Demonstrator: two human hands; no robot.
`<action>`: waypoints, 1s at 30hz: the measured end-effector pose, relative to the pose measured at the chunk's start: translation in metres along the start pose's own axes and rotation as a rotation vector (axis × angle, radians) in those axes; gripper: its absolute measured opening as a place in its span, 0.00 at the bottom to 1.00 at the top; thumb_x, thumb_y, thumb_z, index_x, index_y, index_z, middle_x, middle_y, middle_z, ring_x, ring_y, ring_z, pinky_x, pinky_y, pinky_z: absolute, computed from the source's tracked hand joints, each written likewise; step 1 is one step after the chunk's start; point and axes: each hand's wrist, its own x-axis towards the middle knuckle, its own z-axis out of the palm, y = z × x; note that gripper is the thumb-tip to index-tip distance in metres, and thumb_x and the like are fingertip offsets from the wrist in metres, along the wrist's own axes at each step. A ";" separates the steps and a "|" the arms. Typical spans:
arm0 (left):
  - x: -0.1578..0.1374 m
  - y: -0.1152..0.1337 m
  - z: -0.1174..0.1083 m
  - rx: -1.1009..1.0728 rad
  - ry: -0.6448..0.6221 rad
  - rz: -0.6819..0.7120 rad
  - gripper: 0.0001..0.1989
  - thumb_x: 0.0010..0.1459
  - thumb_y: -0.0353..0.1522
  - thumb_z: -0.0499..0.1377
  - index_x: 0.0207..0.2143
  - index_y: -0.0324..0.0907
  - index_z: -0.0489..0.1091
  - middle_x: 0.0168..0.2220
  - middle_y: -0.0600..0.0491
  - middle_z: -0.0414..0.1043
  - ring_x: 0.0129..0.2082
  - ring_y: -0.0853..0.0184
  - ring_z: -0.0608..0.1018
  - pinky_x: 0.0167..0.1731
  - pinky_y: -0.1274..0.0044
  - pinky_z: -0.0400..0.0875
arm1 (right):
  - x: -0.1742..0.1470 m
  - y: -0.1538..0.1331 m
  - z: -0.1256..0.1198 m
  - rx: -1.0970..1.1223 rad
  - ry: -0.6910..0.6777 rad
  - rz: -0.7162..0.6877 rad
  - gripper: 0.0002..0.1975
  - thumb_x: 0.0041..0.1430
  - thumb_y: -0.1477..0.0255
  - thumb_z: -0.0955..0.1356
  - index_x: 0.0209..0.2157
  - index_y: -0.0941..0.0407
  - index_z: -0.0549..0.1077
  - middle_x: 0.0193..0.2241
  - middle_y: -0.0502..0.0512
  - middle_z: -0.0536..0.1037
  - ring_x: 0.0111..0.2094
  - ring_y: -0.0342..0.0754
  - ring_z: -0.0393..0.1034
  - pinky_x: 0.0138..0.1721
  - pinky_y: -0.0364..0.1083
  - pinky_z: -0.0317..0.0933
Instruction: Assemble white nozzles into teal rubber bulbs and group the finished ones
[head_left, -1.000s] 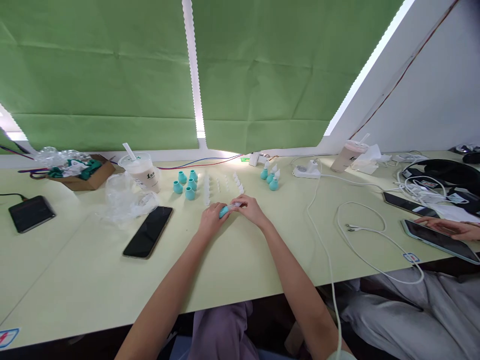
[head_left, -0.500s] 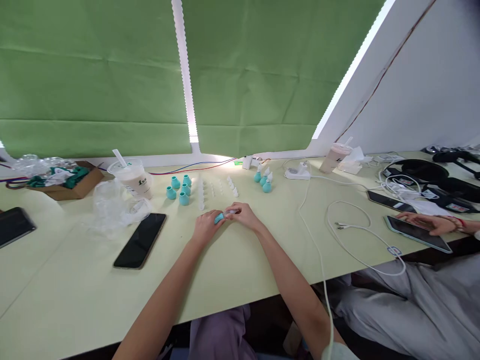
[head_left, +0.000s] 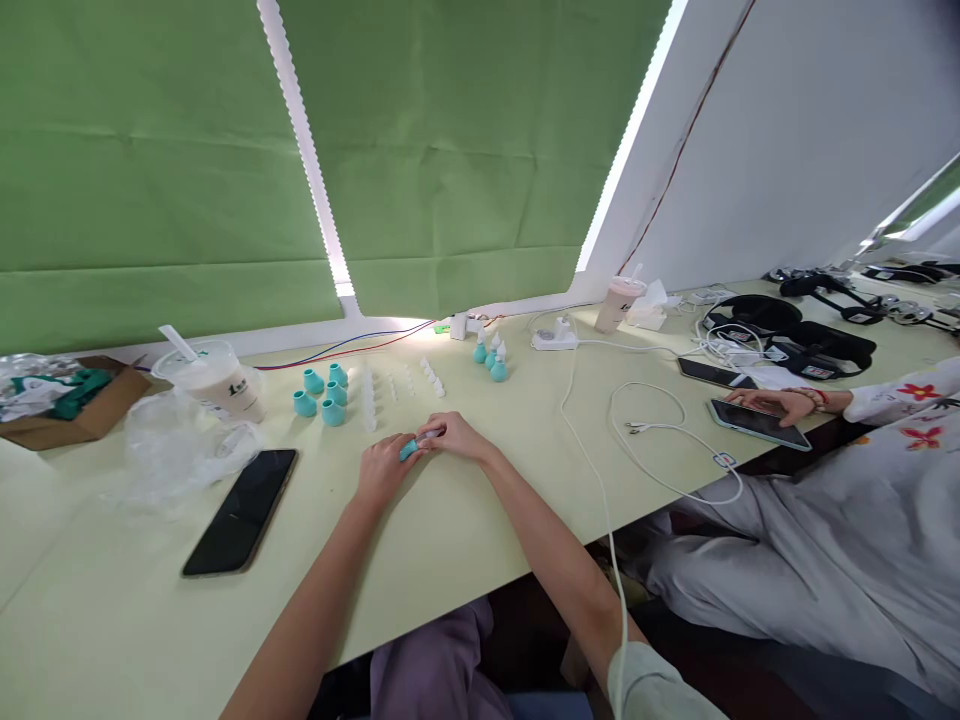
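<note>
My left hand (head_left: 381,470) is closed around a small teal bulb (head_left: 408,450) low over the table. From the other side, my right hand (head_left: 456,436) pinches a whitish translucent piece (head_left: 430,434) against the bulb's end. Fingers partly hide both parts, so I cannot tell how far they are joined. Beyond my left hand stand several teal open-necked bulbs (head_left: 333,412). A row of translucent pieces (head_left: 369,400), tiny clear bits (head_left: 409,380) and white conical tips (head_left: 433,378) lie ahead of my hands. Farther right, several teal bulbs with white tips (head_left: 498,368) stand grouped.
A black phone (head_left: 240,512), plastic bag (head_left: 169,440), drink cup (head_left: 214,378) and cardboard box (head_left: 82,415) are at left. A power strip (head_left: 555,338) and white cable (head_left: 592,460) lie right. Another person's hand (head_left: 776,402) rests on a phone (head_left: 761,425).
The view has swung to the right, so the table items appear farther left. My hands stay together on the teal bulb and the translucent piece, with little visible change in grip.
</note>
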 end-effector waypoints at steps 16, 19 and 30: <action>0.010 0.001 -0.005 -0.061 -0.014 0.060 0.21 0.60 0.43 0.43 0.42 0.41 0.68 0.39 0.46 0.74 0.40 0.59 0.74 0.41 0.69 0.64 | 0.005 0.013 -0.011 0.106 0.094 0.111 0.14 0.41 0.66 0.72 0.31 0.58 0.77 0.18 0.47 0.71 0.19 0.39 0.64 0.23 0.39 0.60; 0.008 0.001 -0.003 -0.056 -0.006 0.113 0.18 0.60 0.42 0.44 0.42 0.42 0.67 0.40 0.47 0.73 0.42 0.58 0.73 0.42 0.68 0.62 | 0.004 0.007 -0.005 0.132 0.116 0.095 0.13 0.40 0.66 0.72 0.30 0.58 0.77 0.17 0.46 0.70 0.17 0.38 0.63 0.21 0.39 0.59; 0.004 0.000 -0.001 -0.032 0.099 0.149 0.17 0.61 0.41 0.45 0.42 0.42 0.67 0.38 0.48 0.74 0.39 0.59 0.73 0.42 0.67 0.60 | 0.003 0.002 0.003 0.179 0.148 0.063 0.15 0.38 0.65 0.73 0.30 0.58 0.77 0.18 0.47 0.71 0.16 0.40 0.64 0.17 0.40 0.61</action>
